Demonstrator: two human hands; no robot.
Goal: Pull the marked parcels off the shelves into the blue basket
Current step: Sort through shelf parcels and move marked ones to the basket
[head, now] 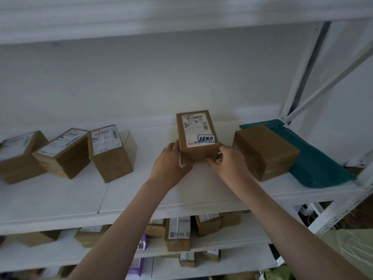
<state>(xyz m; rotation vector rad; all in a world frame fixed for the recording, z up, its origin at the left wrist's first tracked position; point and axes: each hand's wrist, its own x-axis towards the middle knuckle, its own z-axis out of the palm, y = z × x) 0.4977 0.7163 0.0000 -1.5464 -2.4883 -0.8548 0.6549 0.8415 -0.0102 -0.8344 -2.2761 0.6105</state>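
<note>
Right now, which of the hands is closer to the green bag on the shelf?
Right. The right hand grips the marked box on the side facing the green bag; the left hand holds its far side.

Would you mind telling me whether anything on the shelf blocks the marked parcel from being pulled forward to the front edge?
Nothing visible does. The left hand and right hand grip the marked parcel, and the shelf in front of it is bare. The brown box sits apart on its right.

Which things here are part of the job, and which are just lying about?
In the job:
- marked parcel with a blue-edged sticker
- left hand and right hand, gripping its sides

Lying about:
- plain taped box
- teal mailer bag
- three labelled boxes on the left
</note>
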